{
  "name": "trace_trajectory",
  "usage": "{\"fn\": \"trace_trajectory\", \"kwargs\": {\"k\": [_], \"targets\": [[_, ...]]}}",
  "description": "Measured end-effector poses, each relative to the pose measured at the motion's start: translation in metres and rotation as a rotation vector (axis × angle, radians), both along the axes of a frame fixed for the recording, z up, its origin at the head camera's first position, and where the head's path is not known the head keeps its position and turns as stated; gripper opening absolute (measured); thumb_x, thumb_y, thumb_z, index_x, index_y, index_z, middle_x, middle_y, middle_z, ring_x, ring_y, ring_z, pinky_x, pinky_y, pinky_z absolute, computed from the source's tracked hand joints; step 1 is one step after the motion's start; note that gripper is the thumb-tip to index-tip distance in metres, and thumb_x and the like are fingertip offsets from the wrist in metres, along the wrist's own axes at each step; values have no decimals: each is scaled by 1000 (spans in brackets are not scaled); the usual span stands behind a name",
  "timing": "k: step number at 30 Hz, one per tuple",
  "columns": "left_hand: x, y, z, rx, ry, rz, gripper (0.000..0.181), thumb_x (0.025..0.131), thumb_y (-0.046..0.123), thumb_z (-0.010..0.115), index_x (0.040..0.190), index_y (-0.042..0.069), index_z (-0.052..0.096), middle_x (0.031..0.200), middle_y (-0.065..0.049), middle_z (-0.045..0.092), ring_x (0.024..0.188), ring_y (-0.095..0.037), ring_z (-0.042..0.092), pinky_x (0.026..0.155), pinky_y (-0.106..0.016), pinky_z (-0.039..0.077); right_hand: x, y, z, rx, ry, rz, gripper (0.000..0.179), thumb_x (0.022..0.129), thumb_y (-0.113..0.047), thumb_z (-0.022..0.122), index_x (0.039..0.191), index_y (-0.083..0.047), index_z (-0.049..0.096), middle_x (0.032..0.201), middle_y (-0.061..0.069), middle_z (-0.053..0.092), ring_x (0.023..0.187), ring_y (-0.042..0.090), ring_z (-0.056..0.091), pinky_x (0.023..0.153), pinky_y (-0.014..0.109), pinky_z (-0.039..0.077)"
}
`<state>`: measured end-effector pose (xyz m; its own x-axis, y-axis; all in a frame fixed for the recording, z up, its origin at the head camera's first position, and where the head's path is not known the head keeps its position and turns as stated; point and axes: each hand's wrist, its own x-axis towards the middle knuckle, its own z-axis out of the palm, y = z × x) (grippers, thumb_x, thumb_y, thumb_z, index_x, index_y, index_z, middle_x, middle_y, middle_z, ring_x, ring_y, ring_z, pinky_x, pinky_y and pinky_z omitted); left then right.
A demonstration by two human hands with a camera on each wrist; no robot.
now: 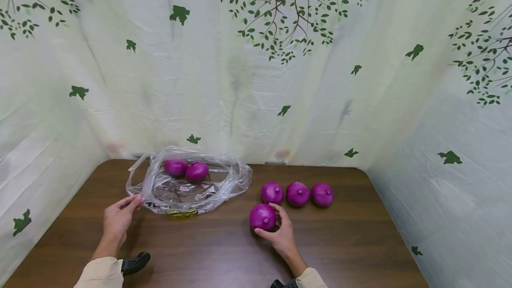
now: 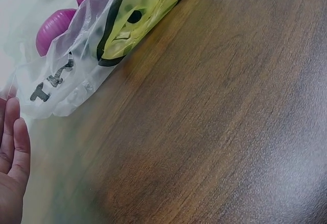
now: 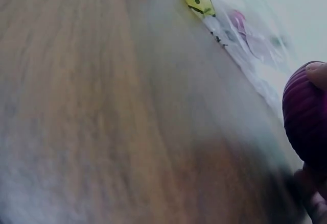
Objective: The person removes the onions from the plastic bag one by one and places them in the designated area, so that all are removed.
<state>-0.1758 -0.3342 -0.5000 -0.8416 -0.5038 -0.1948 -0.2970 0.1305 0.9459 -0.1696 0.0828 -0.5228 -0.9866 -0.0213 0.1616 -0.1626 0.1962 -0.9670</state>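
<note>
Rocking plain cream sleeves (image 1: 101,274) plus chunky black wrist gadgets (image 1: 137,263) on both sides, kinda curvy on the left.

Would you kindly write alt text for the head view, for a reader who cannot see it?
A person's right hand grips a purple onion while the left hand pinches the edge of a clear plastic bag with two onions inside. Three more onions sit in a row on the brown table, before a leaf-printed curtain.
</note>
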Motion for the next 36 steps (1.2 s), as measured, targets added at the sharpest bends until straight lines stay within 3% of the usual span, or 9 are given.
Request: {"fn": "trace_trajectory", "kwargs": {"k": [7,11,20,28,33,36], "targets": [[-1,1,-2,2,4,-7,55,93,37,62,127,-7,58,71,25,62,73,6,63,70,-7,45,-9,4,-32,39,7,-68,77,61,-8,91,129,-9,55,119,10,60,107,22,56,92,33,45],[-2,1,-1,-18,-25,-22,61,93,40,61,131,-7,54,73,24,63,74,7,62,69,-8,43,-9,5,-35,49,36,-98,76,60,-13,92,127,-10,57,121,9,60,108,25,56,93,38,44],[-3,-1,1,-22,-59,-22,64,92,45,61,133,-3,54,75,24,64,77,7,62,77,-14,47,-10,6,-35,96,55,-132,76,60,-18,92,127,-8,56,119,8,60,102,22,56,88,34,45],[-2,0,-2,-5,-46,-11,62,92,41,62,132,-4,54,74,24,63,76,6,63,70,-8,45,-12,7,-36,152,95,-150,74,63,-21,91,126,-6,55,117,9,57,104,24,54,89,41,45],[-3,-1,0,-13,-68,-19,65,91,45,61,135,-2,53,74,26,62,77,7,62,98,-30,45,-13,7,-36,152,67,-157,75,64,-21,90,127,-3,53,118,12,56,103,25,53,88,42,44],[-3,0,0,-22,-80,-25,66,92,46,60,136,-2,52,75,26,61,77,7,62,103,-40,41,-13,7,-37,141,42,-164,75,65,-20,90,128,-3,52,119,13,56,101,24,53,86,38,44]]}}
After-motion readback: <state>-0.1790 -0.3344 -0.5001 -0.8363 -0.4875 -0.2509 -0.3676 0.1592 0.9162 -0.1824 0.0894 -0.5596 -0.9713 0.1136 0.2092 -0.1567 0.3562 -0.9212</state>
